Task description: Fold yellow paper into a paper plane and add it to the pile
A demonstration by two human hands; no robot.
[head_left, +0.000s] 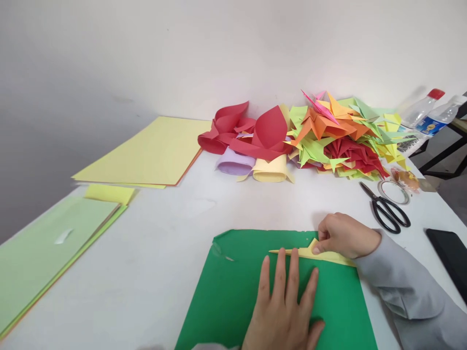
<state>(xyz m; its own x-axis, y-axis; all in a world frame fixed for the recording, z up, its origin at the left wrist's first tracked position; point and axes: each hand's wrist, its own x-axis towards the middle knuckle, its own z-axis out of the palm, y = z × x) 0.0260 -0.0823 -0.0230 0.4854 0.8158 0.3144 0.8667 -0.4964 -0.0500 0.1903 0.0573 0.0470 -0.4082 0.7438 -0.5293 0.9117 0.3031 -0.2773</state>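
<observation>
My left hand (282,311) lies flat with its fingers spread on a green sheet (226,291). Its middle fingertips press on the near edge of a narrow folded yellow paper (305,252), which tapers to a point at the left. My right hand (345,236) is closed, its thumb and curled fingers pinching a small raised flap of that yellow paper. Part of the folded paper is hidden beneath the right hand. The green sheet has a bent far-left corner with a strip of clear tape near it.
Scissors (390,210), a tape roll (394,192) and a black phone-like slab (448,257) lie at right. Behind are piled folded paper shapes (339,131), rolled red paper pieces (270,131) and bottles (434,121). Yellow sheets (146,150) and pale green sheets (54,253) lie left.
</observation>
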